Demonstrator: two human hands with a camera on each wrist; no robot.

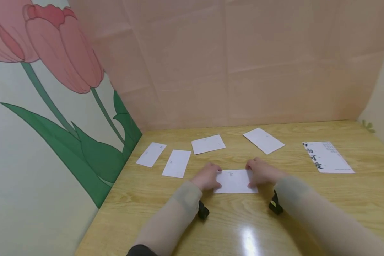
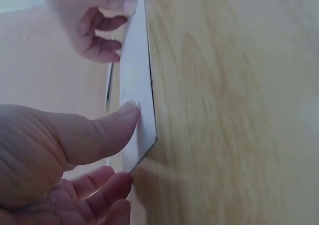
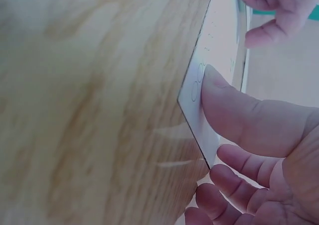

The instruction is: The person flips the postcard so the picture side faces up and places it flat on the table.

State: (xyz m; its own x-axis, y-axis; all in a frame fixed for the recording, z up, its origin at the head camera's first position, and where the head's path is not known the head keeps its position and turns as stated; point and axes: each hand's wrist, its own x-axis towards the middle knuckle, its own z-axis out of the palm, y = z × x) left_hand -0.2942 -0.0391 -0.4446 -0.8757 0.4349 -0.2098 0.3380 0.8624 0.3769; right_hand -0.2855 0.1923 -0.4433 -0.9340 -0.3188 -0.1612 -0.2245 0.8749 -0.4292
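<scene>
While the left hand (image 1: 207, 176) there pinches the white card (image 1: 234, 182) at left, the right hand (image 1: 263, 172) pinches it at right.

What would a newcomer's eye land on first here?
Probably the big pink tulips on the wall at the left of the head view. Next, the left hand and right hand holding a white card by its two short ends, mid-table. Then the sheet with bold black characters, at the table's right.
</scene>
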